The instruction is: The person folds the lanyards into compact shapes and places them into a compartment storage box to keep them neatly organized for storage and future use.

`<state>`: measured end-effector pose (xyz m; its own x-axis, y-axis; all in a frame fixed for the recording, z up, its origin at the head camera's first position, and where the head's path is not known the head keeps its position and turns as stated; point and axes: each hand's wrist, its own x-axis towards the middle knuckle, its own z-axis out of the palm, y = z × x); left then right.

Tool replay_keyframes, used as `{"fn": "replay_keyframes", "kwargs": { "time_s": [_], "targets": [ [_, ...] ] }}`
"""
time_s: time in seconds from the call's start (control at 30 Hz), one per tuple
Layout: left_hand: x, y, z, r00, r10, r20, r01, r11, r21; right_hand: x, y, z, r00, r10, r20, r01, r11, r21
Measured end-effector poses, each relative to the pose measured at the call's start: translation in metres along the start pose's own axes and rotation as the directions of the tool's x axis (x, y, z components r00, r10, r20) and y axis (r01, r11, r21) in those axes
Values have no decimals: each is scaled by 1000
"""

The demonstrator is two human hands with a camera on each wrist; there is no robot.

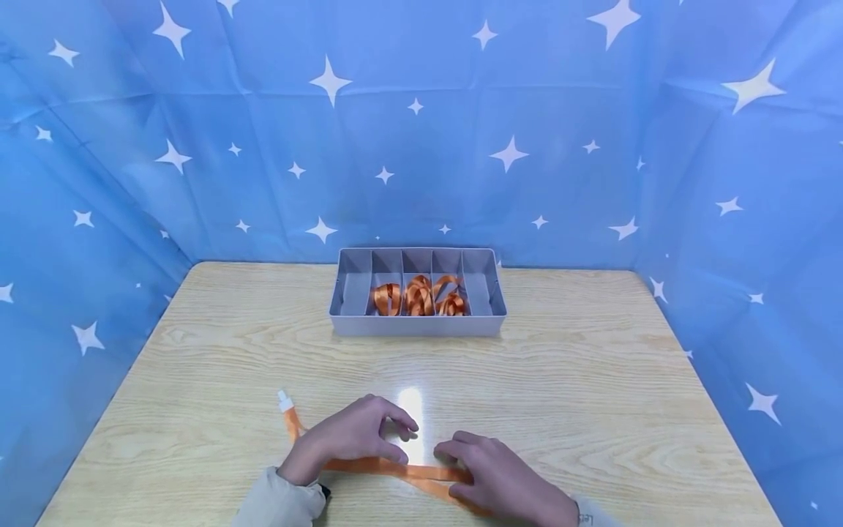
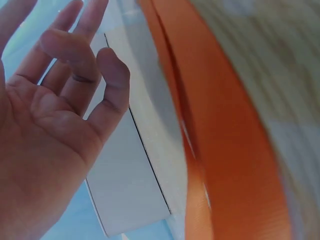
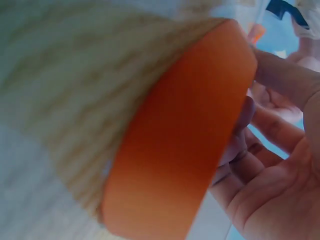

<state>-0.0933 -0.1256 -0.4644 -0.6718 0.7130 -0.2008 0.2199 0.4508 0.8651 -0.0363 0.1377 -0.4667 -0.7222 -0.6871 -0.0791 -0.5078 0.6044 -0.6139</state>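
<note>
A long orange ribbon (image 1: 421, 472) lies across the front of the table, doubled into two strands. At its far left end is a small white piece (image 1: 285, 400), too small to identify. My right hand (image 1: 494, 476) pinches the ribbon at the right; the right wrist view shows the thumb against the broad orange band (image 3: 175, 135), with the fingers behind it. Over the left stretch hovers my left hand (image 1: 356, 432), fingers loosely bent and apart. In the left wrist view its palm (image 2: 55, 115) holds nothing, and the strands (image 2: 215, 125) run beside it.
A grey divided tray (image 1: 418, 326) stands at the back middle of the wooden table (image 1: 230, 351). Coiled orange ribbons (image 1: 418, 294) fill its three middle compartments. Blue cloth (image 1: 421, 139) with white stars hangs behind the table and along both sides.
</note>
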Motion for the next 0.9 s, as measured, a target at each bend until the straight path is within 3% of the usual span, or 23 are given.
{"fn": "replay_keyframes", "kwargs": {
  "time_s": [0.3,0.57,0.9],
  "targets": [
    [0,-3,6,1000,-16,-2,16,999,32,3,1,2,991,-98,-94,98,995,-1],
    [1,0,12,1000,-26,-6,26,995,92,4,1,4,995,-60,-77,62,998,21],
    [1,4,18,1000,-3,-20,8,964,265,2,1,6,992,-69,-103,65,997,-48]
  ]
}}
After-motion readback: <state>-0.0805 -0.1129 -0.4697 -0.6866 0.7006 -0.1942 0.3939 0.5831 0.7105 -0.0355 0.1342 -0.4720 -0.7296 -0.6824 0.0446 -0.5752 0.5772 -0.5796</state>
